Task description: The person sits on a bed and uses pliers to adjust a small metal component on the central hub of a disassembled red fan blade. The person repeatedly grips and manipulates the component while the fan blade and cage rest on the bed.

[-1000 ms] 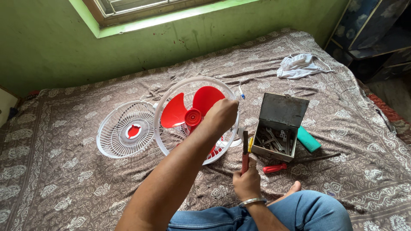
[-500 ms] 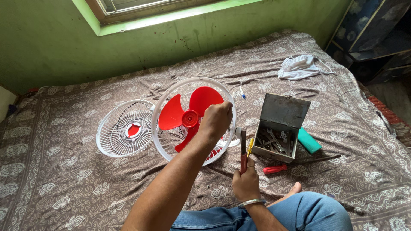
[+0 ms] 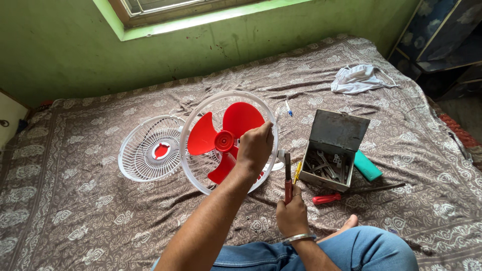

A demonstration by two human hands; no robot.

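Note:
A white wire fan guard with a red three-blade propeller stands tilted up on the patterned bedsheet. My left hand reaches over it and rests on the blades just right of the red hub, fingers curled. Nearer to me, my right hand is closed around a dark red-handled tool, probably pliers, held upright. A second white guard with a red centre lies flat to the left of the fan.
An open grey metal toolbox with several metal tools sits to the right, a teal object beside it. A red-handled screwdriver and a yellow-handled tool lie nearby. A white cloth lies far right. My jeans-clad knee is at bottom.
My left hand has slid from the guard's upper right rim down toward the red hub. The fan has shifted slightly. My right hand keeps the tool upright.

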